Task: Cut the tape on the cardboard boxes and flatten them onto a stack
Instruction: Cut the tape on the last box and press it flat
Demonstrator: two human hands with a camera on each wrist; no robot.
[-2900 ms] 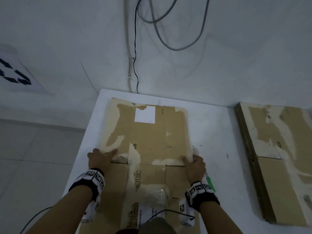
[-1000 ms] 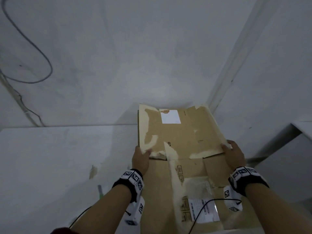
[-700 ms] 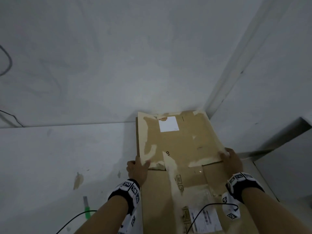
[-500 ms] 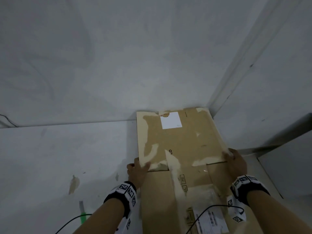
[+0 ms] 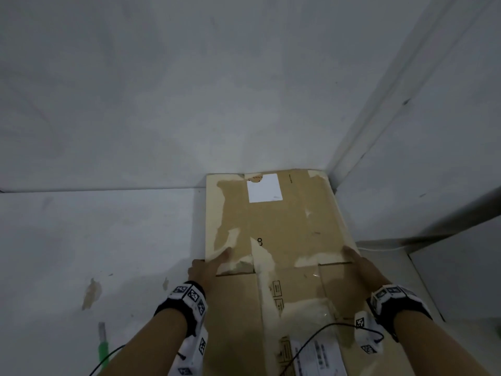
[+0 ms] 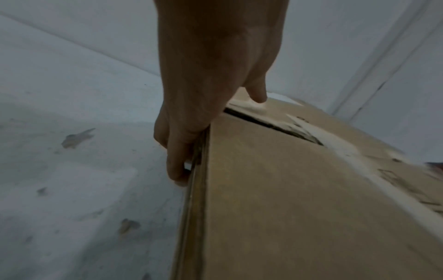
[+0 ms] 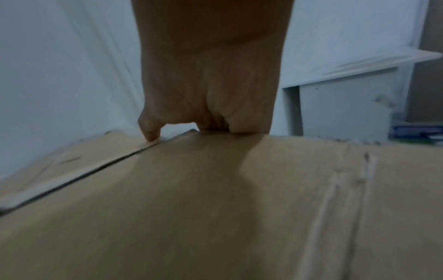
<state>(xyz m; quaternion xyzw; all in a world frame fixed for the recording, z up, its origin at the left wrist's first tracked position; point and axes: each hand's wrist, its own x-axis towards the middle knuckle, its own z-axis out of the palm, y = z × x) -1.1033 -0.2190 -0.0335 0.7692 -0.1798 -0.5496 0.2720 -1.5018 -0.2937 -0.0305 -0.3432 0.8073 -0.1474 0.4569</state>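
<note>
Flattened brown cardboard box [image 5: 273,240], torn pale patches and a white label, lies over the cardboard stack [image 6: 191,217] in the far right corner of the white table [image 5: 95,240], probably being squared to the edges beneath. Left hand [image 5: 207,268] pinches the left edge, thumb on top, fingers [image 6: 176,170] curled down the side. Right hand [image 5: 362,263] clasps the right edge likewise, thumb on top. Wrists level, forearms parallel.

A white table [image 5: 95,240] fills the nine o'clock side, its surface chipped. A black cable [image 5: 108,359] runs at seven o'clock. White walls [image 5: 217,90] stand at twelve.
</note>
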